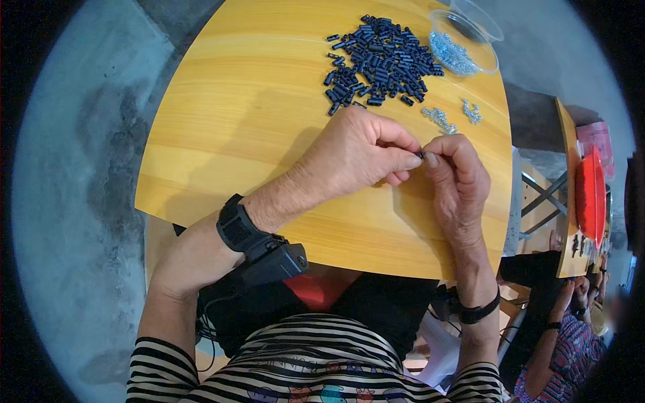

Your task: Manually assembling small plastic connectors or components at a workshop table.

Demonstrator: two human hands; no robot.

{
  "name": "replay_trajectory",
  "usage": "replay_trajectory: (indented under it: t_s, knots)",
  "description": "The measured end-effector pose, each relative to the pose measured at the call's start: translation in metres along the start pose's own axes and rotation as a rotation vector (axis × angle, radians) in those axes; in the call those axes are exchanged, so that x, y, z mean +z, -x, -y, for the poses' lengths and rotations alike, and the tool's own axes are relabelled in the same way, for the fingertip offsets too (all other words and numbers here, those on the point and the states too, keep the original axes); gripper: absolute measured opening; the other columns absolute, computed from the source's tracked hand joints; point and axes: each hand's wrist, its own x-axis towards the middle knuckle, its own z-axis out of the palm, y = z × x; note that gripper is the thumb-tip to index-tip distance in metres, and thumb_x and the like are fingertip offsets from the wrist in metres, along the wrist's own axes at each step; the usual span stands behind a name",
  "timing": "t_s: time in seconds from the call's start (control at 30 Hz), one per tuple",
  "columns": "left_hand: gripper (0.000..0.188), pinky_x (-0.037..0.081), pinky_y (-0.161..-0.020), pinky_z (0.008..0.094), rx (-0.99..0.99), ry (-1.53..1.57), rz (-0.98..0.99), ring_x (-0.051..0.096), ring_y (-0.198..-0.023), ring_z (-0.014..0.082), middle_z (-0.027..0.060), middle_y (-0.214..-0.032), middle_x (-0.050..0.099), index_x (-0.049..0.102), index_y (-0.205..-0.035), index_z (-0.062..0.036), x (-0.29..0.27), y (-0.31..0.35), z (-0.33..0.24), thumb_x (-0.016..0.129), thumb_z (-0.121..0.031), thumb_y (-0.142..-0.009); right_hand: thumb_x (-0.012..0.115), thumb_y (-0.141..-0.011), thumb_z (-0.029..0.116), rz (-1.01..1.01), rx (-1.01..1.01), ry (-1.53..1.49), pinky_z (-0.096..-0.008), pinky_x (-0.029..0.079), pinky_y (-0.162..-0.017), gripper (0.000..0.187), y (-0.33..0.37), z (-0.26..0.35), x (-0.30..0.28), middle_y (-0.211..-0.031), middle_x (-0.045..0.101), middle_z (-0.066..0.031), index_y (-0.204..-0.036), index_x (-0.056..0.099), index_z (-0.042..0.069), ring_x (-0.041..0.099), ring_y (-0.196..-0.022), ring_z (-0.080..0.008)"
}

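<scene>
My left hand (366, 149) reaches across the table and pinches a small black tubular piece (420, 154) between thumb and forefinger; most of it is hidden by the fingertips. From the other side, my right hand (462, 176) meets it with thumb and forefinger pressed together. Whatever sits in the right fingertips is too small to make out. Just beyond the hands lies a heap of short black tubular pieces (386, 62). Small silver screws (440, 119) lie loose in one cluster, with a second cluster of screws (472, 111) to its right.
A clear round tub (493, 62) at the table's far right holds many more screws, beside a clear lid (494, 25). The yellow wooden table (235, 87) has curved edges. To the right, another person (561, 349) sits near a second table with a red basin (590, 198).
</scene>
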Motion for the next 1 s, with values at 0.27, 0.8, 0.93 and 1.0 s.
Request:
replay_trajectory:
  t_s: [0.27,0.8,0.93,1.0]
  knots:
    - [0.016,0.054,-0.057,0.0208,-0.006,0.007,-0.025,0.064,-0.065,0.0104,0.0083,-0.076,0.067,0.065,-0.095,0.0017,-0.0002,0.0005,-0.002,0.063,-0.008,-0.082,0.062,-0.077,-0.004,-0.05,0.252,-0.218,-0.0238,0.044,-0.064,0.008,0.0034,0.0002,0.0002,-0.075,0.058,-0.0051,-0.083,0.059,0.001,0.056,-0.071,-0.0134]
    - [0.017,0.054,-0.059,0.0229,0.02,0.029,0.01,0.064,-0.065,0.0125,0.01,-0.075,0.066,0.063,-0.097,0.0032,0.0003,-0.0022,0.0046,0.059,-0.009,-0.085,0.065,-0.072,-0.007,-0.086,-0.025,-0.03,-0.0263,0.046,-0.064,0.012,-0.0011,0.0002,-0.0014,-0.075,0.061,-0.0074,-0.08,0.06,0.001,0.059,-0.071,-0.0183]
    - [0.017,0.054,-0.058,0.0233,0.021,0.007,0.012,0.065,-0.064,0.0127,0.0107,-0.074,0.066,0.063,-0.096,0.0035,0.0001,-0.001,0.0035,0.059,-0.009,-0.085,0.064,-0.071,-0.008,-0.077,-0.08,0.055,-0.0263,0.047,-0.063,0.013,-0.0015,0.004,-0.0021,-0.075,0.061,-0.0085,-0.08,0.06,0.001,0.06,-0.07,-0.0194]
    - [0.017,0.054,-0.058,0.0238,0.015,0.001,0.019,0.065,-0.063,0.0132,0.011,-0.073,0.066,0.063,-0.096,0.0036,-0.0001,-0.0012,0.0042,0.058,-0.009,-0.085,0.064,-0.071,-0.008,-0.076,-0.099,0.083,-0.0262,0.047,-0.062,0.013,-0.0013,0.0055,-0.0015,-0.075,0.061,-0.0088,-0.08,0.06,0.001,0.06,-0.07,-0.0196]
